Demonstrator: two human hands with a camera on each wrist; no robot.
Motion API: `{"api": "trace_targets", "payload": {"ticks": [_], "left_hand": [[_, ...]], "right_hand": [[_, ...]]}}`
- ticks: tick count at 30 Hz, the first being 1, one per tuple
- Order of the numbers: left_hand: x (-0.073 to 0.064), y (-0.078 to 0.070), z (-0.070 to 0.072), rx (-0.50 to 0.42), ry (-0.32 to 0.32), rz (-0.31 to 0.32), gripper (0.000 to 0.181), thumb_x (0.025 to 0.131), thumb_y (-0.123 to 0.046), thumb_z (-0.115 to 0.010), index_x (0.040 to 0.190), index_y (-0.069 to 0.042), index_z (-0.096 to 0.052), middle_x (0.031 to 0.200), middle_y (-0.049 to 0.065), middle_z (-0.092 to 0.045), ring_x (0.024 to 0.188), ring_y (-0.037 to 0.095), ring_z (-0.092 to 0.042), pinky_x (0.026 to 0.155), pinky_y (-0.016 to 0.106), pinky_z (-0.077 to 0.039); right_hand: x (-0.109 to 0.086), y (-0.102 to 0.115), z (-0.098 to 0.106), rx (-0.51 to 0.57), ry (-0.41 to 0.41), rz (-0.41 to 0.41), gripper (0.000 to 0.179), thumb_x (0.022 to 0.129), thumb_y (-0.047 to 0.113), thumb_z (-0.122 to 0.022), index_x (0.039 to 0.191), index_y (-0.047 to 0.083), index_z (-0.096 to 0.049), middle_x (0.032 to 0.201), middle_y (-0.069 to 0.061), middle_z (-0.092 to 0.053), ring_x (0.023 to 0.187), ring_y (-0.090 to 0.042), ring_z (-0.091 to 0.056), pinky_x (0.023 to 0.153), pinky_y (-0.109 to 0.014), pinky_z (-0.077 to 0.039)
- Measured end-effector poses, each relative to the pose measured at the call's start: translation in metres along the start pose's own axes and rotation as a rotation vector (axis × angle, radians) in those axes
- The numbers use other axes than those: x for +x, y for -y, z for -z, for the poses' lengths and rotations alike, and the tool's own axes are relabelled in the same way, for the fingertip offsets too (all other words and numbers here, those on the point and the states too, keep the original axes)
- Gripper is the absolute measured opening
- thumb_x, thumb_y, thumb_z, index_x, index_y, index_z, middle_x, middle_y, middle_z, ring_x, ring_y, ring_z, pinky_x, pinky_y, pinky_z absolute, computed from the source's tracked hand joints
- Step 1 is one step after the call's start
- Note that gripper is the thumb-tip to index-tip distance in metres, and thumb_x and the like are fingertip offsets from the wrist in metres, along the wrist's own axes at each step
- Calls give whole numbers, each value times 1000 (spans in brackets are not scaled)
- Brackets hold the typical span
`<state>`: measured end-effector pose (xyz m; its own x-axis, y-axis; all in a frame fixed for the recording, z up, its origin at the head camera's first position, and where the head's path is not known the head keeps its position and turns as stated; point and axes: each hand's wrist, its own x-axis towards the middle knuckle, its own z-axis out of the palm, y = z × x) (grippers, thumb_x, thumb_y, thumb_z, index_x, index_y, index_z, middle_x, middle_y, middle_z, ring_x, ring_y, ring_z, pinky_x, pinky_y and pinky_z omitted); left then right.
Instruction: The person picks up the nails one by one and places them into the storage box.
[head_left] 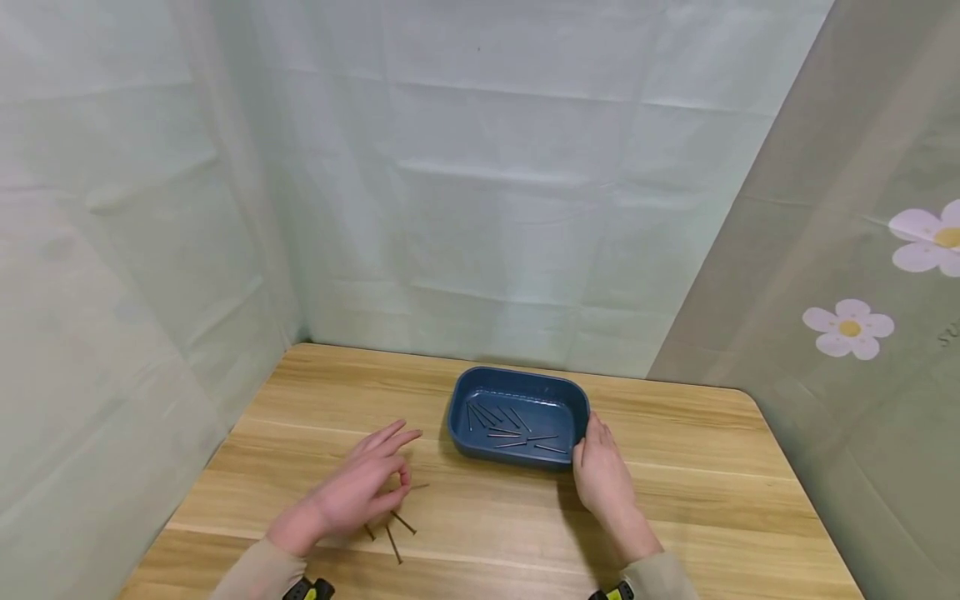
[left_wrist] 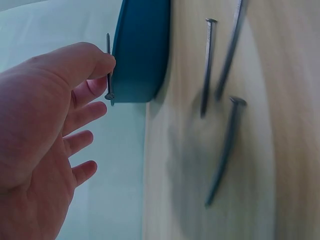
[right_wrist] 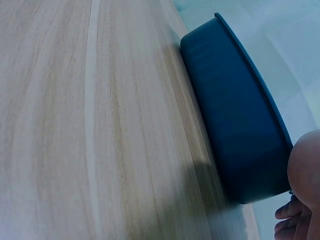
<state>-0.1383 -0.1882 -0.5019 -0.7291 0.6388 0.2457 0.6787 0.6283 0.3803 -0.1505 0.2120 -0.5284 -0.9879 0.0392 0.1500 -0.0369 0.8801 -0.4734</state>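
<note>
Left hand [head_left: 367, 482] pinched a nail [left_wrist: 109, 86] — front-left of the blue tray [head_left: 517, 457] | right hand [head_left: 604, 477] lay unclenched against tray's right end | more nails inside [head_left: 505, 434]; three loose nails [head_left: 394, 544] on wooden table [head_left: 697, 483], left hand partly covering them | pale curtain [head_left: 510, 183] behind

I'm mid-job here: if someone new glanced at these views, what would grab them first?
Probably the dark blue rectangular tray near the table's far edge, with slim nails scattered inside and the right hand against its right end. Next, the left hand in front and to the left, pinching a single nail. Three loose nails lie on the table beside it.
</note>
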Motion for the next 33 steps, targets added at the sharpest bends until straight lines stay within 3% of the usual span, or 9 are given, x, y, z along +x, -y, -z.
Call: {"api": "trace_targets", "payload": {"ticks": [10, 24, 33], "left_hand": [[28, -14, -3, -8, 25, 14, 22, 95, -20, -80, 87, -29, -62, 163, 16, -48, 158, 44, -28, 123, 68, -25], [70, -36, -12, -46, 59, -15, 18, 97, -22, -79, 90, -28, -65, 168, 10, -42, 162, 39, -20, 126, 68, -18], [103, -44, -18, -41, 76, -21, 19, 101, -23, -75, 88, -28, -63, 168, 9, -42, 162, 39, -19, 126, 66, -20]], "right_hand": [[0, 1, 1, 1, 3, -9, 55, 111, 12, -41, 156, -18, -33, 157, -39, -44, 147, -53, -42, 121, -61, -36], [-4, 0, 0, -1, 14, -5, 56, 111, 12, -41, 157, -18, -32, 157, -38, -43, 148, -52, -42, 122, -60, -35], [-1, -1, -1, -5, 7, 7, 55, 111, 12, -41, 156, -19, -33, 157, -39, -43, 147, -53, -42, 121, -61, -35]]}}
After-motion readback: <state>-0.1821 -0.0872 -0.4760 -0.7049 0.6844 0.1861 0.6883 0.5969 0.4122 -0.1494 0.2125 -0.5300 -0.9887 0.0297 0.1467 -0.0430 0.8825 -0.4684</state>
